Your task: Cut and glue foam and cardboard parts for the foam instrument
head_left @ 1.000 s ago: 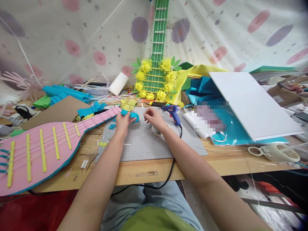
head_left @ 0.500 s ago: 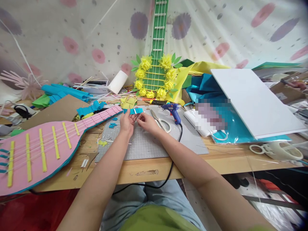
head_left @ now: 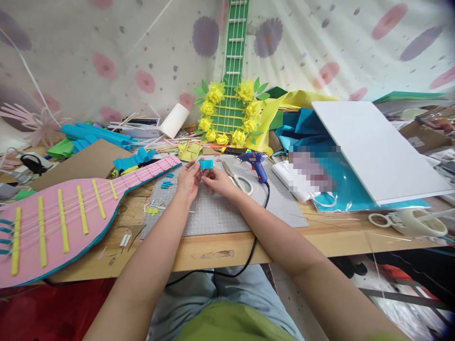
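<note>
My left hand (head_left: 187, 180) and my right hand (head_left: 217, 179) meet over the grey cutting mat (head_left: 213, 213), fingers pinched together on a small teal paper strip (head_left: 206, 164) held just above the mat. A thin white stick seems to run under the strip between my fingertips. Several small teal-tipped sticks (head_left: 168, 182) lie on the mat left of my left hand. The neck of the pink paper guitar (head_left: 64, 213) ends close to my left hand.
Scissors (head_left: 239, 179) and a blue glue gun (head_left: 255, 164) with its black cord lie right of my hands. A green paper guitar with yellow flowers (head_left: 229, 113) leans at the back. A white board (head_left: 373, 147), teal paper and a tape roll (head_left: 419, 226) sit at right.
My right hand has come off the scissors and joined the left. The teal strip, longer and spread out before, is now gathered short between both hands' fingertips.
</note>
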`<state>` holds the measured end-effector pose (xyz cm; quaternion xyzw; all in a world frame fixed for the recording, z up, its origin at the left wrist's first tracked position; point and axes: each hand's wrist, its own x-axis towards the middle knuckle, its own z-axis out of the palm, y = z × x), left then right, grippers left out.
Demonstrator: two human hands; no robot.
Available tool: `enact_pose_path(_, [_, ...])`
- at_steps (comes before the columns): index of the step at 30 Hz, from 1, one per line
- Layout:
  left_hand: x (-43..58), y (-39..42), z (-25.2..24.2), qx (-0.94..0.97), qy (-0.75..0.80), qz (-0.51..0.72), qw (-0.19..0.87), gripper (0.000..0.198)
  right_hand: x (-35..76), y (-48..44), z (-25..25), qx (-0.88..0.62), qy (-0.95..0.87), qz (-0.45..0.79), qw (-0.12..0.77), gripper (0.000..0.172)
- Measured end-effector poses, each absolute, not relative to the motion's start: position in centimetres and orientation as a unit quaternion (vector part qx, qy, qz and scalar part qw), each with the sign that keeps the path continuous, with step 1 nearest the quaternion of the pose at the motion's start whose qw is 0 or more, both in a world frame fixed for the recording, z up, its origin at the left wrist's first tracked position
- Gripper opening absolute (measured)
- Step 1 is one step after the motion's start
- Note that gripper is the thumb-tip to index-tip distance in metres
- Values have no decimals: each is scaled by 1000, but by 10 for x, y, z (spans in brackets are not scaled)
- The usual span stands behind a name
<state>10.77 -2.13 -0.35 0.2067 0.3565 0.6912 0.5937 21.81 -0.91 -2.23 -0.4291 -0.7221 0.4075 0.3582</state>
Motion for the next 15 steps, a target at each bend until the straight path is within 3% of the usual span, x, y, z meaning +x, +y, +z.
enact_pose_path(5, [107, -22, -2, 222, 370, 692, 579, 34, 223, -10, -20, -388, -729, 437, 357, 16])
enact_pose_path(9, [109, -22, -3, 239, 385, 697, 556, 39, 224, -10, -16, -404, -673, 446, 430, 29])
enact_pose_path(15, [110, -23, -6, 250, 404, 694, 542, 42, 223, -9, -13, -399, -583, 503, 497, 32])
